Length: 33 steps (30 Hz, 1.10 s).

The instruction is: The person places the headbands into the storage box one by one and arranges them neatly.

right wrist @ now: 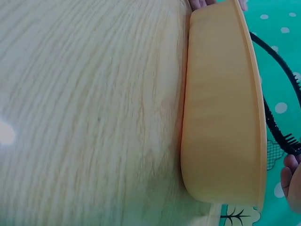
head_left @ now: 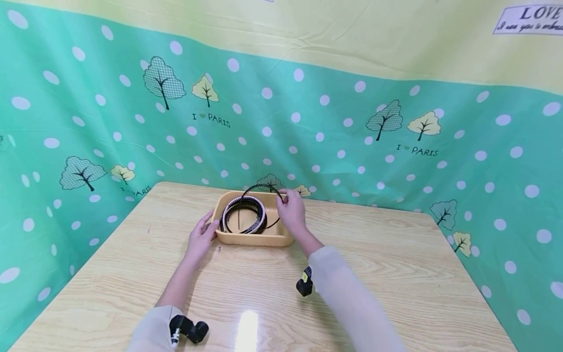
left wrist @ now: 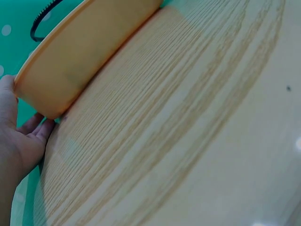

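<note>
A yellow-orange plastic bin (head_left: 252,239) stands toward the back of the table. My left hand (head_left: 200,239) holds its left end, thumb near the front corner and fingers along the outer wall. Inside, toward the left, several dark and pale ring-shaped headbands (head_left: 264,213) lie nested together. Above the bin's right part, my right hand (head_left: 293,212) pinches a thin black headband with comb teeth (right wrist: 277,133). Its arc rises above the back rim, while its lower part hangs into the bin. The right wrist view hides the bin's inside behind the front wall.
The bin rests on a light wood-grain table (head_left: 374,274). A green and yellow curtain (head_left: 325,132) with dots and printed trees hangs right behind and beside the table. Black camera mounts (head_left: 189,330) are worn on both wrists.
</note>
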Motion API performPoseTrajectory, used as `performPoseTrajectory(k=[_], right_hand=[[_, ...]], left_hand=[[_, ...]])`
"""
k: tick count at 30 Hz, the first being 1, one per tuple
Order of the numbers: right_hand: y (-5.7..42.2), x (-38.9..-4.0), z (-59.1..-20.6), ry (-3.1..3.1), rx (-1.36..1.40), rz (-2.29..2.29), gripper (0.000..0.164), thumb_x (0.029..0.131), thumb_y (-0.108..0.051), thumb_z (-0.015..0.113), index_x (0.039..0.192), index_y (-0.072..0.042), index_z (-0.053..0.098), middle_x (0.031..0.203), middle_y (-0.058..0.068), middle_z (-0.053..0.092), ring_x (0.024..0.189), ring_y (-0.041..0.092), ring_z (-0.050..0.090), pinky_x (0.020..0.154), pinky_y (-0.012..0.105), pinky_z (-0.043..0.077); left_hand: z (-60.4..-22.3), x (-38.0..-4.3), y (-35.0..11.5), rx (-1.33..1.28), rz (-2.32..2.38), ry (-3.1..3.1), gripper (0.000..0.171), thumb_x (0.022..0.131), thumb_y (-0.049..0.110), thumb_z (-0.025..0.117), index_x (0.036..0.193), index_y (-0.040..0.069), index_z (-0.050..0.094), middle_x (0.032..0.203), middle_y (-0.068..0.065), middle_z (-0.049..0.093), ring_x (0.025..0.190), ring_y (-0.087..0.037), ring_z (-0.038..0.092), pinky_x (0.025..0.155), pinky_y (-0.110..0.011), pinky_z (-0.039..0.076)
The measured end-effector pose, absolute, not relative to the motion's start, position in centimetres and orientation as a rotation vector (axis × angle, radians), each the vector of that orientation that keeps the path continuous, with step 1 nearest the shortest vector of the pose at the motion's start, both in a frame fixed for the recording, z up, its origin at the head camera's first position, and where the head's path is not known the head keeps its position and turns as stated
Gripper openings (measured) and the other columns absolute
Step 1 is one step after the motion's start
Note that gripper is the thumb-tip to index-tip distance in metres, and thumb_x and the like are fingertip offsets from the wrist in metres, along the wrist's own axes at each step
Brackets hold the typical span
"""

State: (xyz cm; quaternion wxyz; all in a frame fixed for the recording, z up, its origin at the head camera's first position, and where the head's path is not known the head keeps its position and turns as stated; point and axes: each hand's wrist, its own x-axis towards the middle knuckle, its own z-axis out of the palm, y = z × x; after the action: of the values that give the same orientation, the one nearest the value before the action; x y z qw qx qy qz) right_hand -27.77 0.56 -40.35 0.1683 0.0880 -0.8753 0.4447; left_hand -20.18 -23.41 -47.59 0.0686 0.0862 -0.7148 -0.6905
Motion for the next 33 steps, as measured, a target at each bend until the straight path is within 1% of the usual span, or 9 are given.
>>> performPoseTrajectory(k=[5, 9, 13, 20, 23, 27, 33], right_hand=[[0.0, -27.6, -40.5, -2.497, 0.247, 1.285, 0.023, 0.09, -0.018, 0.06, 0.111, -0.01, 0.065, 0.085, 0.006, 0.053, 0.067, 0.013, 0.048, 0.054, 0.02, 0.043], [-0.4, -27.4, -40.5, -2.506, 0.246, 1.297, 0.024, 0.09, -0.019, 0.06, 0.112, -0.011, 0.064, 0.087, 0.008, 0.054, 0.066, 0.013, 0.048, 0.053, 0.02, 0.043], [-0.8, -27.4, -40.6, -2.506, 0.248, 1.281, 0.024, 0.09, -0.02, 0.061, 0.112, -0.012, 0.065, 0.087, 0.008, 0.055, 0.066, 0.013, 0.047, 0.053, 0.02, 0.042], [-1.4, -27.3, -41.0, -2.525, 0.261, 1.246, 0.023, 0.09, -0.021, 0.061, 0.111, -0.014, 0.065, 0.083, 0.003, 0.051, 0.067, 0.011, 0.046, 0.051, 0.017, 0.041], [-1.7, -27.2, -41.1, -2.525, 0.267, 1.282, 0.024, 0.09, -0.02, 0.061, 0.113, -0.013, 0.064, 0.083, 0.004, 0.05, 0.067, 0.011, 0.045, 0.051, 0.017, 0.041], [-2.0, -26.9, -41.1, -2.533, 0.266, 1.334, 0.025, 0.09, -0.02, 0.061, 0.115, -0.013, 0.063, 0.086, 0.004, 0.05, 0.069, 0.011, 0.046, 0.052, 0.018, 0.043], [-2.3, -26.9, -41.5, -2.512, 0.29, 1.35, 0.024, 0.09, -0.019, 0.061, 0.113, -0.011, 0.063, 0.087, 0.006, 0.05, 0.068, 0.012, 0.045, 0.053, 0.018, 0.041]], left_hand=[[-47.9, -20.3, -23.6, 0.257, -2.075, -2.151, 0.057, 0.096, 0.036, 0.05, 0.147, 0.021, 0.03, 0.139, -0.025, 0.044, 0.116, -0.021, 0.056, 0.084, -0.009, 0.05], [-47.9, -20.3, -23.6, 0.247, -2.064, -2.158, 0.06, 0.096, 0.038, 0.05, 0.148, 0.019, 0.028, 0.14, -0.026, 0.043, 0.12, -0.027, 0.054, 0.086, -0.011, 0.051], [-47.9, -20.3, -23.6, 0.257, -2.074, -2.155, 0.061, 0.095, 0.041, 0.05, 0.148, 0.02, 0.028, 0.14, -0.025, 0.043, 0.124, -0.033, 0.049, 0.088, -0.012, 0.05], [-48.1, -20.5, -23.6, 0.254, -2.098, -2.139, 0.059, 0.096, 0.037, 0.05, 0.148, 0.02, 0.029, 0.141, -0.025, 0.042, 0.126, -0.035, 0.046, 0.09, -0.015, 0.05], [-48.1, -20.5, -23.6, 0.248, -2.096, -2.142, 0.059, 0.095, 0.038, 0.051, 0.148, 0.021, 0.029, 0.141, -0.025, 0.042, 0.126, -0.035, 0.046, 0.091, -0.016, 0.05], [-48.1, -20.4, -23.6, 0.259, -2.07, -2.157, 0.059, 0.095, 0.038, 0.051, 0.147, 0.021, 0.029, 0.14, -0.025, 0.043, 0.124, -0.033, 0.048, 0.088, -0.012, 0.05], [-48.0, -20.5, -23.6, 0.258, -2.064, -2.152, 0.057, 0.096, 0.037, 0.051, 0.147, 0.019, 0.031, 0.139, -0.025, 0.044, 0.118, -0.023, 0.055, 0.084, -0.01, 0.051]])
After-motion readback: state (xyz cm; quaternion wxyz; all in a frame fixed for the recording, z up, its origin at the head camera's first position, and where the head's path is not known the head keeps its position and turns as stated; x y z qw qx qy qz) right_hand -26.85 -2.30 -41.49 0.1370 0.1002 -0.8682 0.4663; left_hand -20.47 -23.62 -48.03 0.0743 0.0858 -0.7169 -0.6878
